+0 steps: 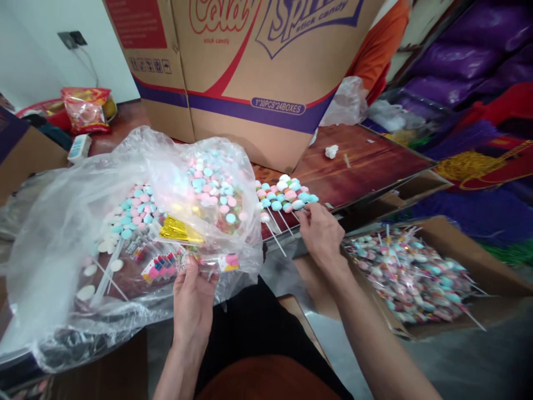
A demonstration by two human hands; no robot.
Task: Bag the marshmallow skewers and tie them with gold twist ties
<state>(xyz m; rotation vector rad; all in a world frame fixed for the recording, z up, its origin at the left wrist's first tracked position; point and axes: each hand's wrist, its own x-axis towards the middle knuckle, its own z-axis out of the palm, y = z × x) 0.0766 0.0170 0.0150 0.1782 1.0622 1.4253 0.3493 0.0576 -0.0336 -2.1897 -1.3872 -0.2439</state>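
My left hand (194,297) pinches clear printed wrapper (228,262), pink-yellow patch at end. My right hand (321,230) at lollipops (287,195) (pastel pink, blue, white pieces; white sticks) on table (377,161) edge; can't tell if gripping. Plastic bag (54,261), gold twist ties (179,229) near wrapper; big candy carton (233,114) blocks view behind; wrapped lollipops (410,278) right.

A candy-packing workroom, shown by the printed stick-candy carton (258,89) and the box (487,255) of wrapped candies (408,278).
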